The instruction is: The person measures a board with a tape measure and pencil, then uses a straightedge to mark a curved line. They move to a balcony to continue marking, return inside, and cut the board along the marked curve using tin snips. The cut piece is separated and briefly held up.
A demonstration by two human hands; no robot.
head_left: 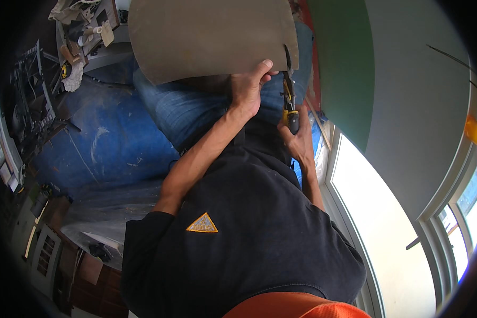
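A large grey-brown flat sheet (209,40) lies across my jeans-covered thighs, and its top runs out of view. I cannot tell what it is made of. My left hand (247,91) grips its near edge, thumb on the upper face and most fingers tucked out of sight. In my right hand (299,137) is a pair of tin snips (288,94) with black and yellow handles. Their blades reach onto the sheet near its right side, leaving a narrow strip to their right. How far apart the blades are is hard to make out.
Blue sheeting (100,132) covers the surface at my left. Tools and scraps, with a yellow tape measure (65,71), crowd a stand at upper left. A dark metal frame (34,98) stands farther left. Close on my right are a green-and-grey wall (397,95) and a bright window (379,206).
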